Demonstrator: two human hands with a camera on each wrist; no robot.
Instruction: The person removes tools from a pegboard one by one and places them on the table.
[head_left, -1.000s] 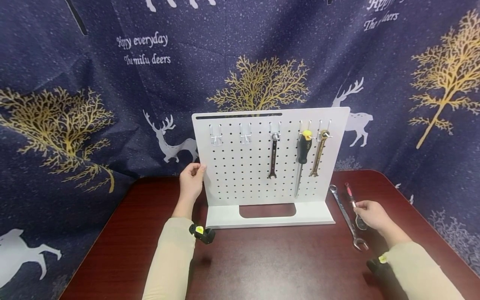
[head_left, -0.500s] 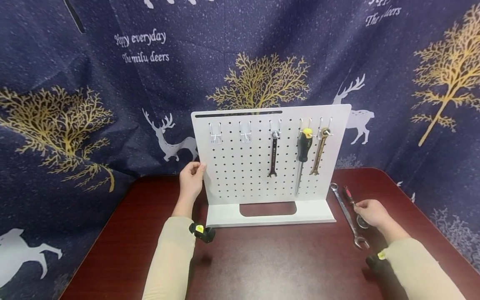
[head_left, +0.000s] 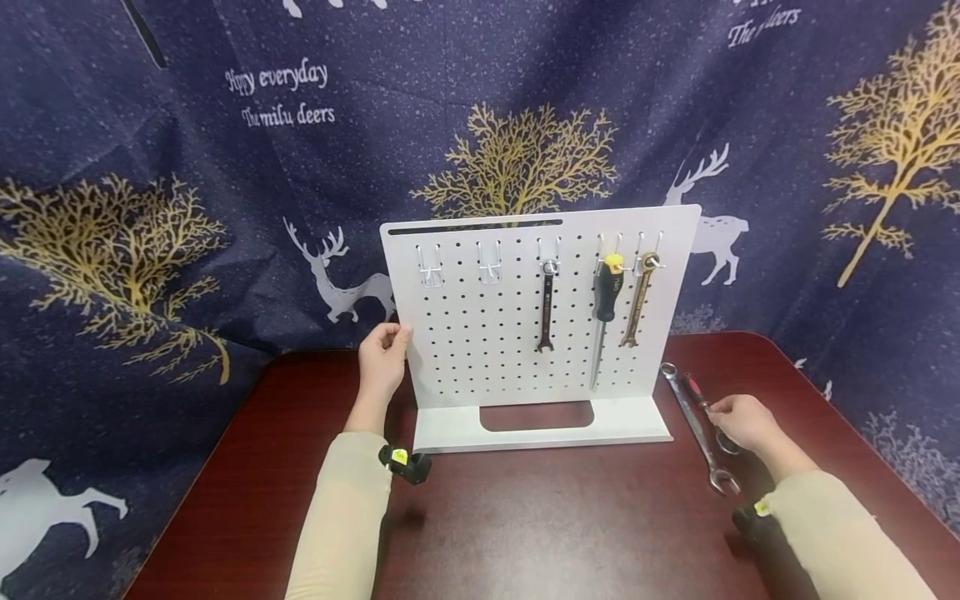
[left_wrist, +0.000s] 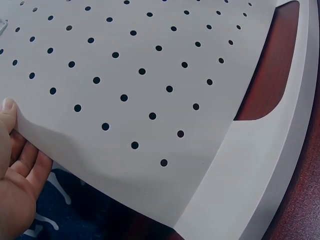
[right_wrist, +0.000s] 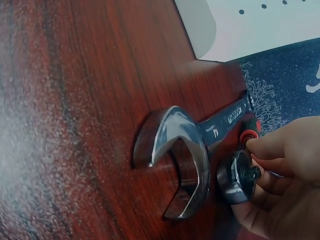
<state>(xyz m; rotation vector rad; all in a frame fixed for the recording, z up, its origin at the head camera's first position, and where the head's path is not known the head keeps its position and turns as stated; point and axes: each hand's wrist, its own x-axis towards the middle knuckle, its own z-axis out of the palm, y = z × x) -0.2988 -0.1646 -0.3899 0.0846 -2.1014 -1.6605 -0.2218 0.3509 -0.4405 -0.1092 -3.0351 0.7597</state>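
My left hand [head_left: 382, 362] pinches the left edge of a white pegboard [head_left: 480, 342], thumb in front and fingers behind it in the left wrist view. At the right of the table, my right hand [head_left: 746, 423] pinches a ratchet wrench [right_wrist: 236, 177] near its round head, whose drive stub shows in the right wrist view. The ratchet's red and dark handle [head_left: 695, 390] points away from me. Beside it lies a large silver combination wrench [head_left: 690, 421], open end toward me. On the pegboard hang a dark combination wrench [head_left: 547, 308], a yellow-and-black screwdriver [head_left: 609, 292] and a gold-toned wrench [head_left: 639, 304].
Two hooks, a left hook [head_left: 431, 273] and another hook [head_left: 490, 272], hold nothing on the pegboard's upper left. The board's base [head_left: 450, 429] stands on a dark red table [head_left: 555, 517]. A blue cloth [head_left: 375, 167] with deer and trees hangs behind.
The ratchet's handle end has swung slightly left, toward the large wrench, in my right hand. My left hand keeps its grip on the pegboard edge. The head view has shifted slightly.
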